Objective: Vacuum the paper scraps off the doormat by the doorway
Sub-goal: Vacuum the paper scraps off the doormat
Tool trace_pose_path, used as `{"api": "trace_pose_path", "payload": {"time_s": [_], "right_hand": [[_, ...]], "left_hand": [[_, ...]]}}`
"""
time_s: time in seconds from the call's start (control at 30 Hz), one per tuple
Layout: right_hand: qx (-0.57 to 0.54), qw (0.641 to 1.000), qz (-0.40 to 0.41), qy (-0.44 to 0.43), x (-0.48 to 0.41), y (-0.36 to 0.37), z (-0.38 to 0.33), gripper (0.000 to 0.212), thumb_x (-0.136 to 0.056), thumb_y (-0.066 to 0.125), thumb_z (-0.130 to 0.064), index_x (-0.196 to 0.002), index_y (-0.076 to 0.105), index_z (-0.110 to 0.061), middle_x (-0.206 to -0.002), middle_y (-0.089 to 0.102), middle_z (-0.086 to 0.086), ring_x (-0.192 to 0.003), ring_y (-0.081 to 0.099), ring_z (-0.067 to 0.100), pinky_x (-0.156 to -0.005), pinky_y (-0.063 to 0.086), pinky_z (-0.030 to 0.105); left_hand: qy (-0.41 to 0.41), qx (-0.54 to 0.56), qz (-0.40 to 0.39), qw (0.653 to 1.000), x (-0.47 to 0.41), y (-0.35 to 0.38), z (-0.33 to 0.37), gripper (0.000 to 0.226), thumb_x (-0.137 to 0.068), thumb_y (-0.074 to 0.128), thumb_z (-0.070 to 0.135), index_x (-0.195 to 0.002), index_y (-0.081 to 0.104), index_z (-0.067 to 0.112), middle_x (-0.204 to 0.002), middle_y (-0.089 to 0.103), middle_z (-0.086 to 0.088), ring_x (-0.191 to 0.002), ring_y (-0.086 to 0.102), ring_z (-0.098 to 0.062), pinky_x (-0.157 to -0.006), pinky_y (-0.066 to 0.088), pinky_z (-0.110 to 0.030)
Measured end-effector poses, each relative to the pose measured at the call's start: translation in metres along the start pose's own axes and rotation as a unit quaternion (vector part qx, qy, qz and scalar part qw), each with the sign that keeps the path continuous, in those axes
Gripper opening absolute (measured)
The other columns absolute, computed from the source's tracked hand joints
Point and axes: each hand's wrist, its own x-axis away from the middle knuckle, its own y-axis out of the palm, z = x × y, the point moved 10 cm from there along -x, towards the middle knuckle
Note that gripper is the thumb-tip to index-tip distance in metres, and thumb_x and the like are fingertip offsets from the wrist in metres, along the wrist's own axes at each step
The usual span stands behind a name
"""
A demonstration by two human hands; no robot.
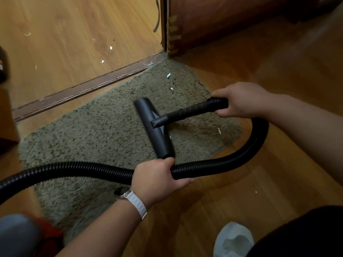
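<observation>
A shaggy grey-green doormat [104, 130] lies on the wooden floor beside the door threshold [81, 91]. A black vacuum floor nozzle [155, 129] rests flat on the mat's middle. My right hand [241, 100] grips the black wand [193, 109] where it meets the ribbed hose. My left hand [157, 178], with a white-strapped watch on the wrist, grips the black hose [219, 164] lower down. White paper scraps lie on the mat: one near the far corner [168, 75], one below it [171, 88], one by the right edge [219, 130].
More white scraps [110, 47] lie on the lighter floor beyond the threshold. A dark wooden door [213, 21] stands at the doorway's right. The hose runs off to the left [37, 173]. A white shoe [233, 240] is at the bottom right, something red and grey [27, 236] at the bottom left.
</observation>
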Motion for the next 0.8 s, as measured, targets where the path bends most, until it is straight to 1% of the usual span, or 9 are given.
{"api": "trace_pose_path", "payload": {"time_s": [0.07, 0.13, 0.27, 0.37, 0.43, 0.5, 0.6, 0.73, 0.8], "right_hand": [[-0.011, 1.000, -0.023, 0.005, 0.003, 0.000, 0.001, 0.018, -0.090, 0.066, -0.039, -0.107, 0.060, -0.040, -0.072, 0.062, -0.007, -0.062, 0.058, 0.009, -0.049, 0.039, 0.026], [-0.026, 0.999, -0.041, 0.021, 0.008, -0.001, 0.008, 0.019, -0.090, 0.067, -0.038, -0.107, 0.061, -0.042, -0.071, 0.063, -0.007, -0.062, 0.059, 0.009, -0.050, 0.041, 0.026], [-0.039, 0.996, -0.045, 0.072, 0.022, -0.006, 0.032, 0.016, -0.091, 0.068, -0.035, -0.104, 0.062, -0.040, -0.071, 0.063, -0.005, -0.061, 0.058, 0.012, -0.052, 0.043, 0.028], [-0.036, 0.993, -0.040, 0.101, 0.031, -0.011, 0.050, 0.018, -0.091, 0.069, -0.035, -0.107, 0.063, -0.038, -0.072, 0.063, -0.003, -0.062, 0.059, 0.013, -0.053, 0.043, 0.030], [-0.040, 0.992, -0.047, 0.111, 0.036, -0.012, 0.057, 0.018, -0.091, 0.070, -0.034, -0.107, 0.064, -0.037, -0.071, 0.064, -0.003, -0.061, 0.059, 0.014, -0.053, 0.043, 0.030], [-0.040, 0.991, -0.054, 0.115, 0.038, -0.014, 0.060, 0.017, -0.091, 0.070, -0.034, -0.106, 0.064, -0.038, -0.071, 0.064, -0.003, -0.061, 0.058, 0.014, -0.052, 0.042, 0.029], [-0.036, 0.992, -0.053, 0.110, 0.039, -0.016, 0.058, 0.017, -0.091, 0.070, -0.035, -0.106, 0.064, -0.038, -0.070, 0.063, -0.003, -0.059, 0.058, 0.013, -0.052, 0.041, 0.028], [-0.036, 0.994, -0.047, 0.088, 0.037, -0.013, 0.049, 0.017, -0.090, 0.070, -0.035, -0.105, 0.064, -0.040, -0.069, 0.064, -0.005, -0.059, 0.058, 0.011, -0.051, 0.042, 0.027], [-0.035, 0.995, -0.049, 0.073, 0.035, -0.010, 0.042, 0.017, -0.090, 0.069, -0.035, -0.105, 0.064, -0.039, -0.068, 0.063, -0.005, -0.058, 0.058, 0.010, -0.051, 0.043, 0.028]], "left_hand": [[0.005, 0.003, 0.000, 1.000, 0.002, 0.000, 0.001, 0.066, -0.071, 0.038, 0.092, -0.079, 0.053, 0.029, -0.063, 0.049, 0.013, -0.064, 0.057, -0.007, -0.055, 0.044, -0.026], [0.009, 0.005, 0.004, 1.000, 0.003, -0.001, 0.003, 0.065, -0.071, 0.038, 0.092, -0.078, 0.051, 0.029, -0.065, 0.052, 0.012, -0.067, 0.061, -0.007, -0.055, 0.043, -0.026], [0.001, 0.011, 0.009, 1.000, 0.002, -0.003, 0.002, 0.068, -0.070, 0.037, 0.093, -0.084, 0.057, 0.029, -0.071, 0.061, 0.010, -0.071, 0.063, -0.008, -0.060, 0.047, -0.027], [0.001, 0.016, 0.018, 1.000, -0.001, -0.007, 0.004, 0.067, -0.070, 0.036, 0.093, -0.077, 0.050, 0.028, -0.066, 0.056, 0.011, -0.069, 0.062, -0.009, -0.056, 0.042, -0.027], [0.001, 0.017, 0.025, 1.000, -0.003, -0.008, 0.006, 0.067, -0.070, 0.036, 0.094, -0.075, 0.047, 0.028, -0.065, 0.055, 0.010, -0.069, 0.063, -0.011, -0.056, 0.042, -0.028], [0.001, 0.020, 0.028, 0.999, -0.004, -0.008, 0.007, 0.067, -0.069, 0.036, 0.094, -0.075, 0.046, 0.028, -0.066, 0.057, 0.010, -0.069, 0.063, -0.011, -0.057, 0.044, -0.028], [0.004, 0.022, 0.029, 0.999, -0.004, -0.008, 0.007, 0.064, -0.069, 0.036, 0.094, -0.074, 0.043, 0.030, -0.064, 0.053, 0.011, -0.069, 0.063, -0.010, -0.055, 0.041, -0.027], [0.007, 0.012, 0.024, 1.000, -0.003, -0.007, 0.008, 0.067, -0.070, 0.037, 0.093, -0.081, 0.053, 0.029, -0.069, 0.059, 0.010, -0.071, 0.063, -0.010, -0.059, 0.047, -0.028], [0.009, 0.009, 0.019, 1.000, -0.002, -0.006, 0.009, 0.067, -0.071, 0.038, 0.092, -0.083, 0.055, 0.029, -0.069, 0.059, 0.011, -0.070, 0.063, -0.009, -0.059, 0.048, -0.027]]}}
